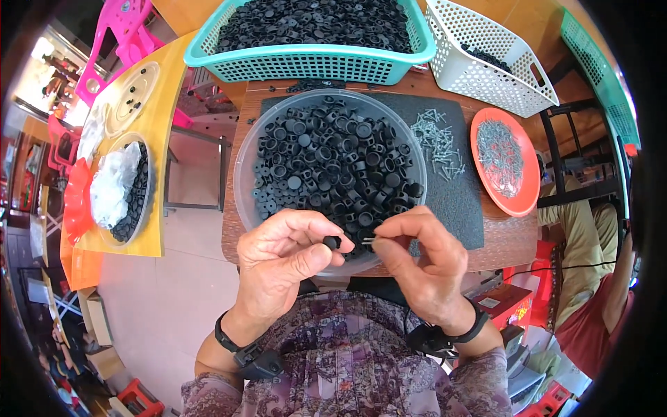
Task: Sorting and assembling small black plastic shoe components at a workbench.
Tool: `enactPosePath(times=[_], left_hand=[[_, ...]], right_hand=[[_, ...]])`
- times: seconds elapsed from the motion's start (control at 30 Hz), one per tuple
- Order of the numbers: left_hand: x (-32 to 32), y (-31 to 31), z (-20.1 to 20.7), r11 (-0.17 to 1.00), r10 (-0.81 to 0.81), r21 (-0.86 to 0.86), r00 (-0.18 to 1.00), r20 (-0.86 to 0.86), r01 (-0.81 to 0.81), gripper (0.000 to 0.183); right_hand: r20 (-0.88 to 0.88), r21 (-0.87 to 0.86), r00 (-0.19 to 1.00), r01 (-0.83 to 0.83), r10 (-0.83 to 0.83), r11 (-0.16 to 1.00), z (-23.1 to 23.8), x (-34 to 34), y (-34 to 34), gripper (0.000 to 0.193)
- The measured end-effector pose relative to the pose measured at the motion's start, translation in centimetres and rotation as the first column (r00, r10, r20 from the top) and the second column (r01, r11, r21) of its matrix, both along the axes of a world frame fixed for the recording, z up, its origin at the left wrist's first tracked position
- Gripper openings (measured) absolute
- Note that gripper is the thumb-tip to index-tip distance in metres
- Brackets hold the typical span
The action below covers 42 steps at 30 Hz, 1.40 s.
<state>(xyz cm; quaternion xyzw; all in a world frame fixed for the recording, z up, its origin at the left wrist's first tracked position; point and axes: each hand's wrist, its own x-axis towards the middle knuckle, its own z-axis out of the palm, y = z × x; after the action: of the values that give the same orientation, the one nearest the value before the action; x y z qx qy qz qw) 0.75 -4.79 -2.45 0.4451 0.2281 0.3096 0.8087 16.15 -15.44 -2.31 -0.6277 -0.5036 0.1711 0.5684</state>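
Observation:
Between the thumb and fingers of my left hand (274, 260) is a small round black plastic part (332, 242). My right hand (427, 267), just to its right, pinches thin metal screws (368, 241) whose ends point at the part without visibly touching it. Both hands hover over the near rim of a clear round tub (244, 184) heaped with black caps and flat discs. To the tub's right, loose silvery screws (438, 142) are scattered on a dark mat (458, 226). An orange-red plate (479, 163) beside the mat carries more of them.
Behind the tub stands a teal basket (313, 62) full of black parts, with a white perforated basket (479, 83) to its right. A yellow table (153, 229) on the left bears a bagged container. At far right sits another person (597, 326).

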Motion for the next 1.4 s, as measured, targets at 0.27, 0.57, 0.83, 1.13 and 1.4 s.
enactPosePath(times=[0.27, 0.57, 0.83, 1.13, 1.4], left_hand=[[0.6, -0.7, -0.3, 0.994, 0.031, 0.104, 0.998, -0.046, -0.026, 0.029], [-0.1, 0.1, -1.3, 0.907, 0.111, 0.418, 0.988, -0.109, -0.056, 0.019], [0.4, -0.6, -0.4, 0.936, 0.096, 0.350, 0.985, -0.144, -0.040, 0.025], [0.9, -0.8, -0.1, 0.975, 0.068, 0.222, 0.987, -0.146, -0.035, 0.028], [0.8, -0.6, -0.4, 0.999, -0.028, -0.016, 0.999, 0.022, 0.028, 0.021]], right_hand=[[-0.118, 0.039, 0.993, -0.010, 0.014, 0.999, 0.1, -0.9, 0.5, 0.018], [0.290, 0.074, 0.905, 0.302, -0.311, 0.950, -0.4, 3.6, -0.6, 0.018], [0.511, 0.067, 0.782, 0.379, -0.358, 0.923, -4.1, 7.7, -1.8, 0.032], [0.667, 0.060, 0.681, 0.357, -0.303, 0.932, -4.9, 8.6, -1.9, 0.033], [0.262, 0.045, 0.912, 0.315, -0.316, 0.948, -1.1, 5.0, -1.9, 0.024]])
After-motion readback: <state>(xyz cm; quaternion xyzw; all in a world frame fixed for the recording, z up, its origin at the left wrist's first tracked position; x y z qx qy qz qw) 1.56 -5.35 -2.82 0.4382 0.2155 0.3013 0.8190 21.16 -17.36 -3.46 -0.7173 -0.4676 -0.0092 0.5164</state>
